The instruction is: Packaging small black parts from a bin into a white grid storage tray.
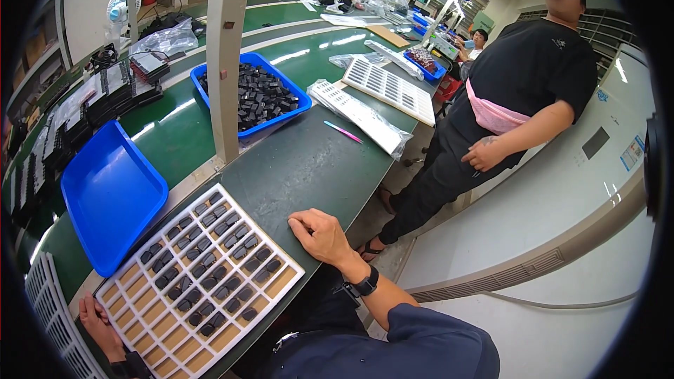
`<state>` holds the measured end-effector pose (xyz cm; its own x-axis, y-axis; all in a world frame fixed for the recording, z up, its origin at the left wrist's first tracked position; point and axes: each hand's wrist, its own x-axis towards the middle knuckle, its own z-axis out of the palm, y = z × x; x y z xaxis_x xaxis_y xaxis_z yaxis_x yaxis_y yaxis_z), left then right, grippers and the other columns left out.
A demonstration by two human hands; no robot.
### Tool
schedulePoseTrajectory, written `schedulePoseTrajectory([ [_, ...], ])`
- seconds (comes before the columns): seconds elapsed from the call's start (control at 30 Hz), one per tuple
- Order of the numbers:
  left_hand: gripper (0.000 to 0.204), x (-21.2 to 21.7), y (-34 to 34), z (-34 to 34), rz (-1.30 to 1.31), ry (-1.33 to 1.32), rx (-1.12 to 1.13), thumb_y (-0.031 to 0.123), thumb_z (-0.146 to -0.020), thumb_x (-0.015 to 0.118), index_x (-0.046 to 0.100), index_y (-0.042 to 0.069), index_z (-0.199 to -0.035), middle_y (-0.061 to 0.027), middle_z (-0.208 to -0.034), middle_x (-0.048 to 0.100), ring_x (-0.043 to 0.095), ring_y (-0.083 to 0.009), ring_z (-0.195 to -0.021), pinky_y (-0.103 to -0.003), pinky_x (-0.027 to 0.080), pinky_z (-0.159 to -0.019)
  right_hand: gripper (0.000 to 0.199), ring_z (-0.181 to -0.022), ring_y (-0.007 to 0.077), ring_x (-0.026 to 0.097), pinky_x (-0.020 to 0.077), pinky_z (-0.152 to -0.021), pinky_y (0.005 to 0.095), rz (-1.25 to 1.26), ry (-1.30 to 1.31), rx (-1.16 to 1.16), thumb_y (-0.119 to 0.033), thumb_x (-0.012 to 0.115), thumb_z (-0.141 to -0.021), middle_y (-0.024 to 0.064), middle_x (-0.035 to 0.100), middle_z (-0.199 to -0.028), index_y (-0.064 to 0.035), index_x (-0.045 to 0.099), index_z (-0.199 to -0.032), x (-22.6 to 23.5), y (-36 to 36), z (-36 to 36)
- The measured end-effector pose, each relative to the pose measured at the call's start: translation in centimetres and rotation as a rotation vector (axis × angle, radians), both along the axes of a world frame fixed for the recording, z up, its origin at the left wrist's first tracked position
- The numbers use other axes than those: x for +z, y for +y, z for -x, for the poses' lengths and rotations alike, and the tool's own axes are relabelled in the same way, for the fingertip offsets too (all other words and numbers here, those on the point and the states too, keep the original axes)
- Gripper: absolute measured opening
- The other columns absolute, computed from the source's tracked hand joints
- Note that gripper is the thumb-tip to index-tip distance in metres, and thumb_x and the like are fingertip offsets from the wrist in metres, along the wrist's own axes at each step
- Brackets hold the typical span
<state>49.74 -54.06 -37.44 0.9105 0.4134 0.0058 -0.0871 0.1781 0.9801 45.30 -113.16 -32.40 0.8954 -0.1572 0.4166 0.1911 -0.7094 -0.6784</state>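
A white grid tray (149, 282) with a tan bottom lies in front of me on the bench. Small black plastic pieces (226, 288) sit in many of its compartments, mostly in pairs; the compartments toward the left and lower edge hold none. My left hand (100, 326) is at the tray's left corner, fingers loosely bent and slightly apart by the rim. Beyond the tray's right corner, my right hand (319, 235) rests on the dark bench top (281, 175), its fingers curled under. Whatever they may hold is hidden.
An empty blue bin (112, 189) leans by the tray's far left side. Behind a metal post (225, 63) stands a blue bin (305, 104) of black parts. Wrapped white trays (358, 116) and a pink-blue pen-like tool (342, 132) lie farther off. A person (519, 84) stands at right.
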Motion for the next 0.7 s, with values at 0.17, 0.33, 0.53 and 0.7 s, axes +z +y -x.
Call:
schedulePoseTrajectory([
  [0.17,0.031,0.17,-0.03,0.07,-0.013,0.004,0.0,0.023,-0.109,0.063,0.053,0.017,-0.08,0.0067,-0.068,0.049,0.041,-0.0009,-0.055,-0.018,0.029,-0.049,0.014,-0.076,0.0343,0.066,0.0533,-0.07,0.0422,0.006,0.011,0.003,-0.014,0.068,-0.096,0.0159,0.068,-0.081,-0.003,0.075,-0.101,0.18,0.04,0.04],
  [0.33,0.031,0.01,0.06,0.05,-0.007,-0.004,-0.001,0.023,-0.109,0.063,0.053,0.017,-0.08,0.0067,-0.067,0.049,0.04,-0.001,-0.054,-0.018,0.029,-0.049,0.014,-0.076,0.0343,0.066,0.0533,-0.07,0.0421,-0.001,0.01,0.001,-0.014,0.068,-0.096,0.0158,0.068,-0.082,-0.0031,0.076,-0.101,-0.13,-0.02,-0.01],
  [0.53,0.033,-0.19,-0.14,-0.06,0.005,-0.018,0.027,0.024,-0.109,0.063,0.052,0.017,-0.079,0.0069,-0.066,0.047,0.039,-0.0012,-0.053,-0.018,0.028,-0.048,0.014,-0.077,0.0344,0.067,0.0534,-0.071,0.0422,0.0,0.006,0.003,-0.014,0.068,-0.097,0.016,0.068,-0.082,-0.0032,0.075,-0.101,-0.09,0.0,0.0],
  [0.7,0.034,-0.11,-0.34,-0.1,-0.001,-0.013,0.035,0.023,-0.109,0.063,0.051,0.017,-0.077,0.007,-0.065,0.046,0.038,-0.0012,-0.052,-0.018,0.028,-0.048,0.014,-0.077,0.0348,0.067,0.0535,-0.071,0.0424,0.0,0.005,0.0,-0.014,0.068,-0.097,0.016,0.069,-0.083,-0.0033,0.075,-0.101,-0.12,0.0,0.0],
])
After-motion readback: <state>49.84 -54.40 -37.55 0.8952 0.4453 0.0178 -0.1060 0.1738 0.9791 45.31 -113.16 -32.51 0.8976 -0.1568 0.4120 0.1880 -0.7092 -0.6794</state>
